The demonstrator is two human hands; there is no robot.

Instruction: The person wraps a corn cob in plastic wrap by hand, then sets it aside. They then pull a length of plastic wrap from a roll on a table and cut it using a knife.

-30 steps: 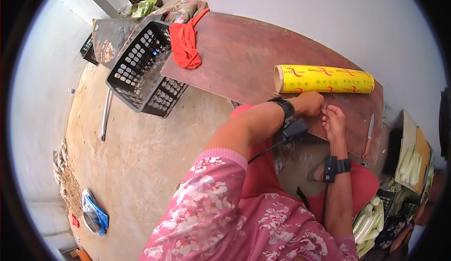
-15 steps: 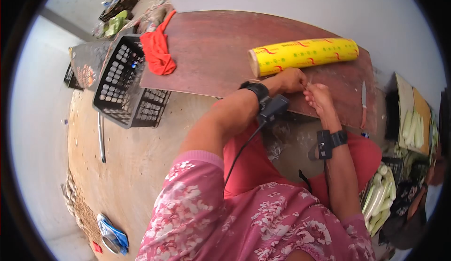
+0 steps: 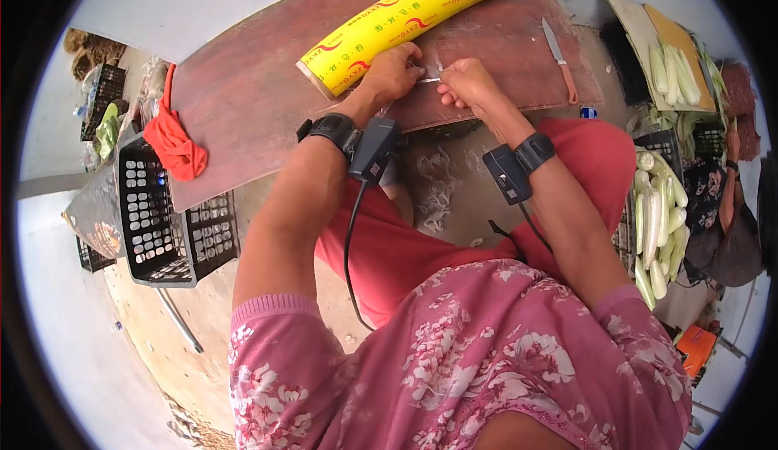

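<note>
On the brown wooden table [image 3: 243,110] lies a yellow printed roll of cling film [image 3: 405,22], set at a slant. My left hand [image 3: 393,71] is closed just in front of the roll, its fingers curled at one end of a small piece of clear plastic film [image 3: 430,76]. Pinching the other end is my right hand [image 3: 472,85], closed, a short way to the right. The film is stretched in the small gap between the hands. My fingertips partly hide it.
A knife [image 3: 559,57] with an orange-brown handle lies right of my hands. An orange-red cloth [image 3: 176,149] hangs over the table's left edge beside a black crate [image 3: 146,235]. Long pale green vegetables [image 3: 660,215] are stacked at right, with a person's arm [image 3: 732,162] beyond.
The view has turned, so the table and roll appear higher and further left. My hands are slightly further apart, and the clear film between them now shows.
</note>
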